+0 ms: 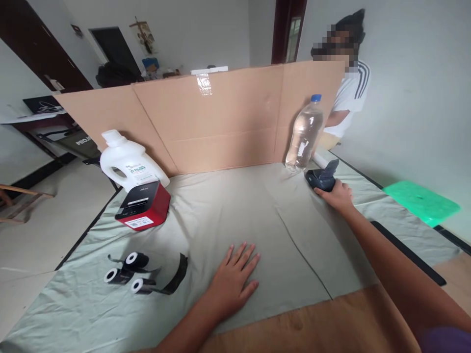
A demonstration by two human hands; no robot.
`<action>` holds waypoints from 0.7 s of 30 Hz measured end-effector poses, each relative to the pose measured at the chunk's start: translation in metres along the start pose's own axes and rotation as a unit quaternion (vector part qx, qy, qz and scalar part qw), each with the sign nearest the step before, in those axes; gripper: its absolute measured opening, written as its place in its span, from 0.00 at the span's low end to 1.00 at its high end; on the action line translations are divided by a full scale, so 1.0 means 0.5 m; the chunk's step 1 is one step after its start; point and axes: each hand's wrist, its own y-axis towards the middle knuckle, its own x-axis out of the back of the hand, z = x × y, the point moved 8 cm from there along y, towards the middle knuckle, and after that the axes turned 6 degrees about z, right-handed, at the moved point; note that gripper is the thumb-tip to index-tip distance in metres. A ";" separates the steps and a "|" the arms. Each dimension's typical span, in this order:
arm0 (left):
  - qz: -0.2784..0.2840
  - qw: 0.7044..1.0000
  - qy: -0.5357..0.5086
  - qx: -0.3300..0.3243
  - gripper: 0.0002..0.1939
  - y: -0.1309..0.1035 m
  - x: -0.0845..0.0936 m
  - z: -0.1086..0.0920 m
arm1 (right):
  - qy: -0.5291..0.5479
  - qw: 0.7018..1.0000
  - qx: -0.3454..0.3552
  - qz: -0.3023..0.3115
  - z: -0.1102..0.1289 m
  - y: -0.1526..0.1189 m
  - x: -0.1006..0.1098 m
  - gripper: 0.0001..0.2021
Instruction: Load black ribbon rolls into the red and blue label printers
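My left hand lies flat on the grey-green cloth with its fingers spread and nothing in it. At the right, my right hand is closed on a small dark device near the water bottle's base. A dark flap sticks up from the device's top. To the left of my left hand lie several black rolls with white cores, one trailing a dark strip. Farther back at the left sits a red and black box-shaped printer with a white label on its front.
A white jug and a clear bottle with a blue cap stand before an upright cardboard panel. A black bar lies at the right. Beyond the panel sits a person. A green stool is beside the table.
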 end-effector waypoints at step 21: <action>-0.008 0.998 -0.015 -0.067 0.35 -0.042 -0.001 -0.044 | 0.071 0.988 0.133 0.036 0.451 -0.486 -0.179 0.33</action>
